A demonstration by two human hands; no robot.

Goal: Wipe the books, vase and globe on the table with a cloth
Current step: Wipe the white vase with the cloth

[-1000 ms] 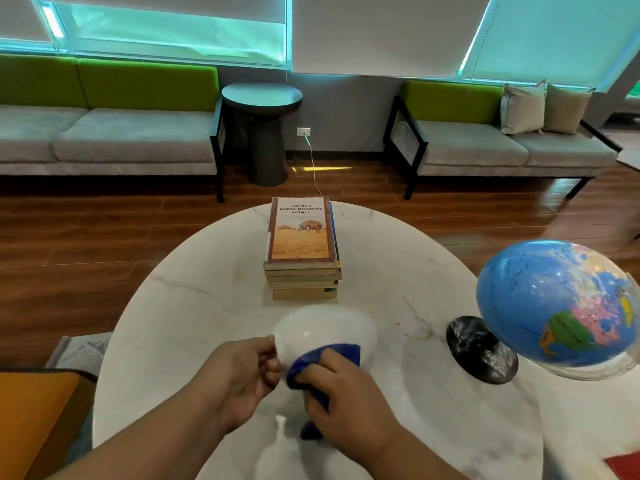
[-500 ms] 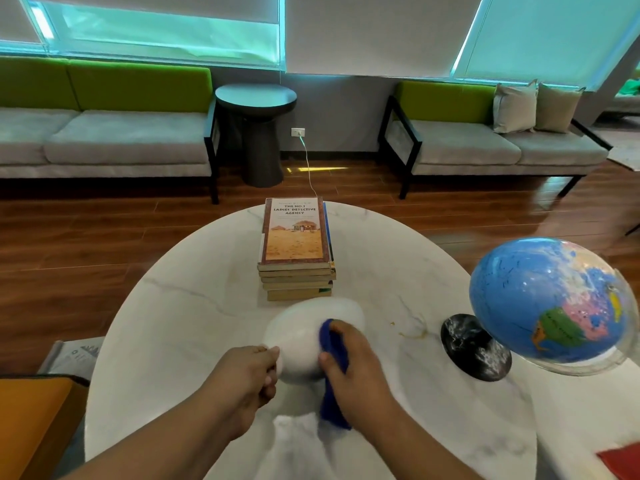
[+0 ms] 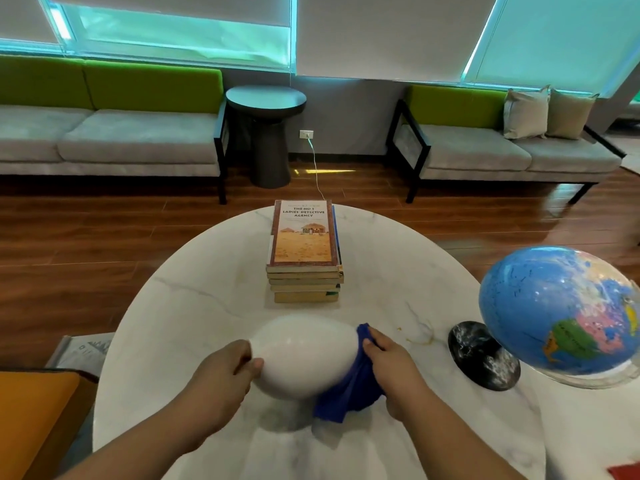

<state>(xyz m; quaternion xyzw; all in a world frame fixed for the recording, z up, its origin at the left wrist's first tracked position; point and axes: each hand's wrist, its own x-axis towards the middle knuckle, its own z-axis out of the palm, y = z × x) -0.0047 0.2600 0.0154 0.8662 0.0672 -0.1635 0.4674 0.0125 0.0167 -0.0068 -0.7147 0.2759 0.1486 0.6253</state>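
Between the hands, the vase point(image 3: 304, 355) is cradled over the table point(image 3: 194, 306).
Its left flank sits in the curled left hand point(image 3: 221, 379); the right hand point(image 3: 391, 368) clutches the blue cloth point(image 3: 346, 393) against the right flank.

Vase point(image 3: 301, 358): white, smooth, egg-shaped body, tipped on its side above the near desk point(image 3: 194, 306); left hand point(image 3: 214, 386) grips its left end.
Cloth point(image 3: 349, 389): dark blue, bunched, pressed to the vase's right side by the right hand point(image 3: 394, 365), one fold hanging below.
Books point(image 3: 304, 251): several paperbacks stacked flat, far centre, orange cover uppermost.
Globe point(image 3: 554, 313): blue, tilted on a black marbled base point(image 3: 483, 355), right side.
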